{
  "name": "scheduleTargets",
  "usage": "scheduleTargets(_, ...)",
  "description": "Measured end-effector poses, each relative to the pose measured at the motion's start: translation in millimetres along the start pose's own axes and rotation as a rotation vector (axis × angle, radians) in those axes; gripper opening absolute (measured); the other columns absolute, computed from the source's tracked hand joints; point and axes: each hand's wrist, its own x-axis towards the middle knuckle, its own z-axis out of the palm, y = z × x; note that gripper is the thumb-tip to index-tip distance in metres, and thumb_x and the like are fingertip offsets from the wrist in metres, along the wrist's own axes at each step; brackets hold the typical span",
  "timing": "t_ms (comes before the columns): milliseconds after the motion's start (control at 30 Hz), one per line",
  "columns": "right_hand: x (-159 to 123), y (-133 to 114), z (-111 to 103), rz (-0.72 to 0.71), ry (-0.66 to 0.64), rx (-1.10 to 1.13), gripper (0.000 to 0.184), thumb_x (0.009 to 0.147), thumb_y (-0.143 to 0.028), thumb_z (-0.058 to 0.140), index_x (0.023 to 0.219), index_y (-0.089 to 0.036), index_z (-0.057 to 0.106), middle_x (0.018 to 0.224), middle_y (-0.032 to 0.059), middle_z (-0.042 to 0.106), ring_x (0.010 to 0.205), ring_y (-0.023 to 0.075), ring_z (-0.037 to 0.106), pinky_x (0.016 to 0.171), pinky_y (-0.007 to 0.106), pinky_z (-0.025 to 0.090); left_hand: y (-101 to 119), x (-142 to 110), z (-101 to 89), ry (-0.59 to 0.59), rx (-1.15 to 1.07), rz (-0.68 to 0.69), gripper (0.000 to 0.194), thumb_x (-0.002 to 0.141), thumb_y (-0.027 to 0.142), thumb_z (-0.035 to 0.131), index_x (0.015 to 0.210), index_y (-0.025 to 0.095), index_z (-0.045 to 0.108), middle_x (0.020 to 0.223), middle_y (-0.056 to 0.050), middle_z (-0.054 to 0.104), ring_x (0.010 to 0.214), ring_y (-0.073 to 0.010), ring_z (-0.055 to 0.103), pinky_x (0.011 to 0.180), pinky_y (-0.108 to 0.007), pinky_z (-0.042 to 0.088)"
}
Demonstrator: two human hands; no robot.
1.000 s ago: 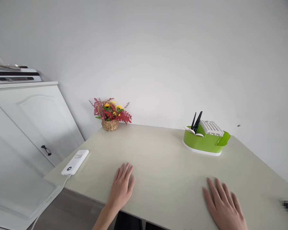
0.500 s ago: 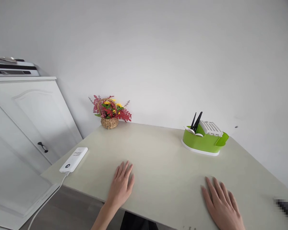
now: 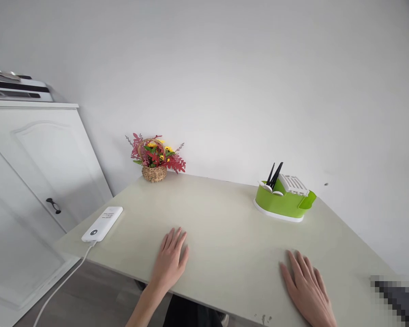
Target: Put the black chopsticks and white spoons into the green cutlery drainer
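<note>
Left hand (image 3: pixel 168 265) and right hand (image 3: pixel 307 288) released, flat on the desk (image 3: pixel 218 227), green utensil caddy (image 3: pixel 276 203) at one o'clock; light pressure suffices!

Head-height view, forward and down

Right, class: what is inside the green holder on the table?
In the green holder, slim black items stand beside white rounded pieces. The black items' lower ends and the holder's bottom are hidden by its wall; what lies under the white slotted top cannot be seen.
</note>
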Motion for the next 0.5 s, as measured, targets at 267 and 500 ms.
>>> scheduleTargets(267,42,6,-13,0.011,-0.034,0.154,0.085,0.098,-0.067,0.026,0.165,-0.014,0.023,0.171,0.0182,0.022,0.157,0.0359,0.023,0.121,0.055,0.032,1,0,-1.5,-0.020,-0.001,0.003,0.051,0.108,0.043,0.039,0.156,0.028,0.043,0.164,-0.004,0.043,0.154,-0.0297,0.035,0.123,-0.053,0.039)
scheduleTargets(500,166,39,-41,-0.011,0.035,0.010,0.090,0.097,-0.060,0.031,0.164,-0.002,0.016,0.169,0.0317,0.013,0.153,0.0478,0.024,0.113,0.060,0.038,2,0,-2.0,-0.050,0.004,-0.015,0.052,0.108,0.044,0.039,0.157,0.028,0.042,0.165,-0.004,0.041,0.155,-0.0292,0.033,0.124,-0.053,0.037)
